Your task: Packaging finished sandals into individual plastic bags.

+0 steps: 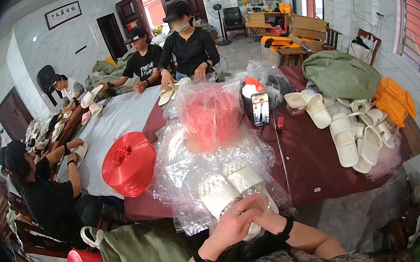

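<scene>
A pair of cream slippers (218,190) lies side by side at the front edge of the table, toes pointing away from me, over a spread of clear plastic bags (180,163). My left hand (234,226) is closed over the heel end of the pair, its fingers reaching across to the right. Close against it, my right hand (265,214) grips the heel end from the right side. The hands overlap, so some fingertips are hidden. Whether the slippers are inside a bag, I cannot tell.
Loose cream slippers (344,138) pile up at the right beside a green sack (342,73). A red twine roll (129,164), a red plastic-wrapped bundle (210,112) and a propped phone (260,109) stand on the table (308,163). Co-workers handle slippers at the left and far side.
</scene>
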Tool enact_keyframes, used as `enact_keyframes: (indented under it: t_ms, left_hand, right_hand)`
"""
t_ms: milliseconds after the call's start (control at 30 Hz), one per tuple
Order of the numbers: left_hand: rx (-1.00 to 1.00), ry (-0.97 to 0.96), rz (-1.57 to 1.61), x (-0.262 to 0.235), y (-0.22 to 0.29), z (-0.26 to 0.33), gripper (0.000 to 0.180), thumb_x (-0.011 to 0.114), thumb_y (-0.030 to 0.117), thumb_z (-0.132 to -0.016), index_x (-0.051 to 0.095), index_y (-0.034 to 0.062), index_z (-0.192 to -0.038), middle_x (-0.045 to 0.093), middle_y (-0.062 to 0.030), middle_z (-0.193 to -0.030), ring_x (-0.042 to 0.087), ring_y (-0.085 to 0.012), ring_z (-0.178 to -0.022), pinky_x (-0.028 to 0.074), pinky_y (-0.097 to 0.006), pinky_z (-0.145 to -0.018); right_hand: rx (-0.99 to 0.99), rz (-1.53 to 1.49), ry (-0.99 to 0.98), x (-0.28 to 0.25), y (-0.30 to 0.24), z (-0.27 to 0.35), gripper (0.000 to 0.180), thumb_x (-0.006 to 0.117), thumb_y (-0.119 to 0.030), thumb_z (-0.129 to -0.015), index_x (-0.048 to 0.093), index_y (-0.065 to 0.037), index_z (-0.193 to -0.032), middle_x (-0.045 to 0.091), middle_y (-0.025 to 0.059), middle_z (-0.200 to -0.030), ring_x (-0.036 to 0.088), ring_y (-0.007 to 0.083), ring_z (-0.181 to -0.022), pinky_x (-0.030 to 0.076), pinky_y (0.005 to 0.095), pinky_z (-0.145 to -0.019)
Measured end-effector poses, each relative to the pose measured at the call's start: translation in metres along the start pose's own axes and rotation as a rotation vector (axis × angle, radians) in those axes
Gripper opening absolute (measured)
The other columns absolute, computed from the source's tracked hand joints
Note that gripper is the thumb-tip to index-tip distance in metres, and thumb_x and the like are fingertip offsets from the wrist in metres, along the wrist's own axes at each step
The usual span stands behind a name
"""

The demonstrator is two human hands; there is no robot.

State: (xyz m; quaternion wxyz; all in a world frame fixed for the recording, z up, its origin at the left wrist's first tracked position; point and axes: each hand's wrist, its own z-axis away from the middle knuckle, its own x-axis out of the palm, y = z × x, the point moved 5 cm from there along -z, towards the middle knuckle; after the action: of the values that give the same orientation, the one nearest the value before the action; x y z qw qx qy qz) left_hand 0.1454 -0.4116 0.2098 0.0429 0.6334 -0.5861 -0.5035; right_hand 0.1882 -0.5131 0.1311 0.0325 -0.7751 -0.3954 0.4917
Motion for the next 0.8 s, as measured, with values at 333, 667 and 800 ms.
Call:
enact_keyframes:
  t_ms: [333,667,800]
  left_hand:
    - [-0.019,-0.114,0.146,0.026,0.032,0.040,0.015,0.058,-0.003,-0.083,0.064,0.0037,-0.095,0.063,-0.0112,-0.127,0.064,-0.0338,-0.103,0.052,-0.040,-0.087]
    - [-0.171,0.209,-0.215,-0.013,-0.005,0.063,0.040,0.074,0.014,-0.081,0.064,0.0086,-0.119,0.056,-0.0154,-0.135,0.056,-0.0366,-0.115,0.045,-0.043,-0.098]
    - [-0.359,0.518,-0.371,-0.029,-0.037,0.111,0.058,0.081,0.028,-0.076,0.059,0.0078,-0.125,0.050,-0.0175,-0.137,0.046,-0.0391,-0.124,0.038,-0.048,-0.104]
  right_hand:
    - [0.333,0.049,0.094,0.023,0.014,-0.042,0.033,0.058,-0.029,-0.093,0.063,0.002,-0.082,0.065,0.0245,-0.078,0.063,0.0431,-0.075,0.049,0.0522,-0.070]
    - [0.022,-0.113,0.027,0.065,0.027,-0.044,0.073,0.066,-0.030,-0.091,0.031,0.006,-0.144,0.048,0.0320,-0.134,0.051,0.0465,-0.120,0.040,0.0488,-0.103]
    - [-0.120,-0.011,-0.115,0.010,-0.009,0.025,0.059,0.071,-0.028,-0.088,0.052,0.002,-0.134,0.056,0.0241,-0.129,0.056,0.0373,-0.114,0.047,0.0449,-0.095]
